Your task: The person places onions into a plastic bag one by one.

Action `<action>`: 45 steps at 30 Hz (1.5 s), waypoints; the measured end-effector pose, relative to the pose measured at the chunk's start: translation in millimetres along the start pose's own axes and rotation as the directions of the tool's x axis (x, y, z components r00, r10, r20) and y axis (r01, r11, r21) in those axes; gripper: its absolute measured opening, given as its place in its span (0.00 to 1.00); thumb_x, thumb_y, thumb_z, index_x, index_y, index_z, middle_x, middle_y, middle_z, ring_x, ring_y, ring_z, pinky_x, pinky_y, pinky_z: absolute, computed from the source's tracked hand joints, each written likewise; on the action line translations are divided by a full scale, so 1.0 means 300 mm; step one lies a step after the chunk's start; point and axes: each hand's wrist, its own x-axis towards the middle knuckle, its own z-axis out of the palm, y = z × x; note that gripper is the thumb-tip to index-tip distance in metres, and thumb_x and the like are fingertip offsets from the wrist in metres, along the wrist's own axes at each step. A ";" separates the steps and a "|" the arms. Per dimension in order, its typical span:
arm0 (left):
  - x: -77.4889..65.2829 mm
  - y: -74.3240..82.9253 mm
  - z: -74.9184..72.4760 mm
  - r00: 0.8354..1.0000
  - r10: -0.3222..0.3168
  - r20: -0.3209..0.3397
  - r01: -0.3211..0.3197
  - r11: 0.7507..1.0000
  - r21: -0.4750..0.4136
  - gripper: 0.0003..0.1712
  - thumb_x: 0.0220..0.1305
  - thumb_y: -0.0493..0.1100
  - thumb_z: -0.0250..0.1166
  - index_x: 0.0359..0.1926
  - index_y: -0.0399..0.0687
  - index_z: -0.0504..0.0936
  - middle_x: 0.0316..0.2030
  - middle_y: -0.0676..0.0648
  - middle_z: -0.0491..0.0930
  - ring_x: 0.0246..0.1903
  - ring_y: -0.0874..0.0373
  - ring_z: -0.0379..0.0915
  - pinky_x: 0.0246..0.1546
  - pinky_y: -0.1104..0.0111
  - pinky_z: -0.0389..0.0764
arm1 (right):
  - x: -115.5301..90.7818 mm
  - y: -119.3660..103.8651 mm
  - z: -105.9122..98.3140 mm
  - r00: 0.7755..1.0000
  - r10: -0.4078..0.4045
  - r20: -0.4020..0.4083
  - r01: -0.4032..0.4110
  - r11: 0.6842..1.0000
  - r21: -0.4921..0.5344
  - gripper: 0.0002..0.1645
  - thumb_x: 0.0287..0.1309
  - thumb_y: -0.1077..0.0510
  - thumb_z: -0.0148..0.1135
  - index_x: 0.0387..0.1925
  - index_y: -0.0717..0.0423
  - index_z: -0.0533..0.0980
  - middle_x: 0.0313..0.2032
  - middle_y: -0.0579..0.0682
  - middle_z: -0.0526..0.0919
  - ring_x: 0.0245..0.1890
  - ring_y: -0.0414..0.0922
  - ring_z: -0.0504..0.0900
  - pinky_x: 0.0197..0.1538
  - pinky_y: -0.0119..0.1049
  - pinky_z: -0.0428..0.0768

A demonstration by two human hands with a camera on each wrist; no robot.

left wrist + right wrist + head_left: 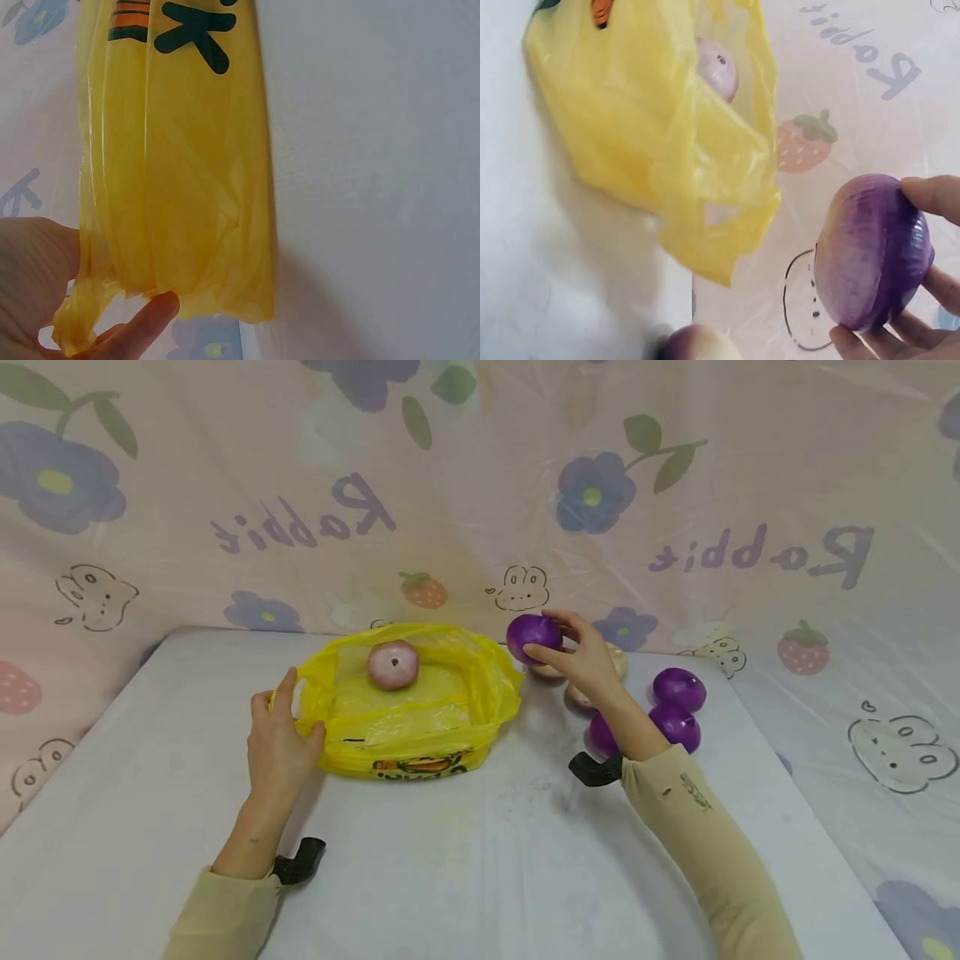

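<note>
In the head view, the left grip [283, 747] pinches a yellow bag [420, 739] beside it, apparently to hold the mouth wide, while the left wrist view shows plastic bunched there and the right wrist view a purple onion [870, 255] pinched in the right grip [926, 337].

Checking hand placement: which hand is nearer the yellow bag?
Left. Left hand grips the yellow bag at one end; right hand, holding a purple onion, is beyond the other.

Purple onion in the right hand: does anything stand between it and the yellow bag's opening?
Only the right rim of the yellow bag lies between the purple onion and the opening; no other object visibly blocks the way.
</note>
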 end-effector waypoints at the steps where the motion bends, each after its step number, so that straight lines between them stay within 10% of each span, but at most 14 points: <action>1: 0.000 -0.001 0.002 1.000 0.002 -0.004 -0.002 1.000 -0.001 0.43 0.54 0.31 0.64 0.71 0.42 0.59 0.54 0.28 0.62 0.30 0.39 0.72 0.24 0.54 0.74 | 0.003 -0.006 0.006 1.000 -0.003 0.002 0.003 1.000 0.012 0.38 0.52 0.55 0.70 0.64 0.58 0.68 0.64 0.56 0.70 0.64 0.54 0.68 0.64 0.48 0.70; 45: -0.002 0.012 0.009 1.000 -0.003 0.003 0.003 1.000 0.014 0.42 0.55 0.32 0.64 0.71 0.44 0.59 0.54 0.29 0.62 0.26 0.42 0.68 0.25 0.53 0.73 | 0.086 -0.071 0.263 0.971 -0.073 0.226 0.101 0.988 -0.117 0.37 0.50 0.52 0.71 0.61 0.57 0.70 0.58 0.55 0.75 0.57 0.52 0.74 0.60 0.46 0.74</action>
